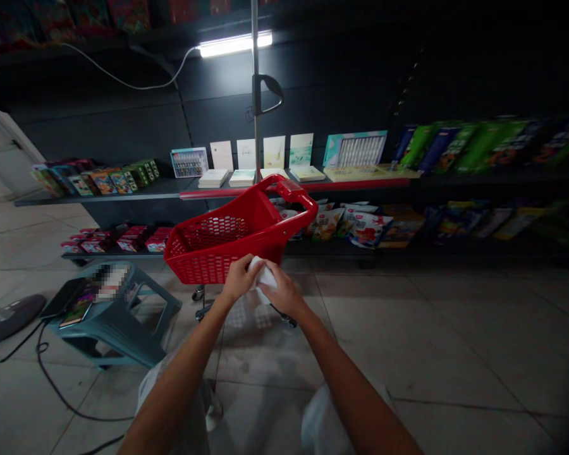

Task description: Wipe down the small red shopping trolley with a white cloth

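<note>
Both hands meet at the middle of the view on a crumpled white tissue or cloth [264, 277]; its exact kind is unclear. My left hand [241, 278] grips its left side, thumb on top. From the right, my right hand [283, 289] is closed around the other side. Just beyond my hands stands a small red shopping cart [208, 237] with perforated sides, its red handle [308, 203] toward the right. The cart's basket shows bare red walls inside.
A teal plastic stool [118, 325] at the left holds a phone-like device [78, 309]; a black cable [52, 379] trails on the floor. Behind the cart, a shelf [161, 188] carries books [242, 177], marker sets and snack bags [367, 227]. A metal pole [255, 57] rises there.
</note>
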The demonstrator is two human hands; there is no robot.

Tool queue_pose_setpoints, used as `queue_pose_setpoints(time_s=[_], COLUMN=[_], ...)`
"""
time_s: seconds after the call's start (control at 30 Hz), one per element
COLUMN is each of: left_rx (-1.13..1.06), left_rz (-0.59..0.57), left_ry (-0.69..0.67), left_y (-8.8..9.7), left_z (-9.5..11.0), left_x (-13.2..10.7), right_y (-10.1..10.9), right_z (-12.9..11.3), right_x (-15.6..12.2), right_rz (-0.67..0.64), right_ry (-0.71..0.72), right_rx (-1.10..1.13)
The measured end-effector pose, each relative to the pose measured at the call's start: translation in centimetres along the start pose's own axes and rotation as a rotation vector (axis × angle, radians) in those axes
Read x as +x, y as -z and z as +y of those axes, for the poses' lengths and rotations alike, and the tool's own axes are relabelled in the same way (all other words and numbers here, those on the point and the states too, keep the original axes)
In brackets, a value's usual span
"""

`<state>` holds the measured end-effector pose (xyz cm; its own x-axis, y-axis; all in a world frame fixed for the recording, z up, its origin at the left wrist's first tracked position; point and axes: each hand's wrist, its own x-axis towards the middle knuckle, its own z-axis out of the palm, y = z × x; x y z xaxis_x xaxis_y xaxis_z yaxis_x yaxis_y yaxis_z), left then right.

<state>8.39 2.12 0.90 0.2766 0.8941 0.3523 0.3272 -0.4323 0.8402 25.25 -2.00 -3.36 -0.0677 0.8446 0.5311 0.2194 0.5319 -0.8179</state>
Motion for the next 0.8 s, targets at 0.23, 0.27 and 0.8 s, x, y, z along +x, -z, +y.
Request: queue_pose_setpoints(time_s=[0.23, 0.27, 0.8], left_rx=[-0.109, -0.015, 0.644], left_rz=[0.151, 0.214, 0.105], left_ry=[-0.089, -0.117, -0.070], left_y=[1.2, 1.7, 3.1], left_z=[-0.3, -0.7, -5.0], left_x=[1.0, 1.1, 3.5], right_y=[-1.6, -1.1, 0.0], right_z=[0.7, 0.9, 3.6], right_x=[1.6, 1.9, 5.7], right_rz=[0.387, 0.499, 0.912], right_ry=[-0.141, -0.142, -0.034], right_rx=[0.102, 0.093, -0.207])
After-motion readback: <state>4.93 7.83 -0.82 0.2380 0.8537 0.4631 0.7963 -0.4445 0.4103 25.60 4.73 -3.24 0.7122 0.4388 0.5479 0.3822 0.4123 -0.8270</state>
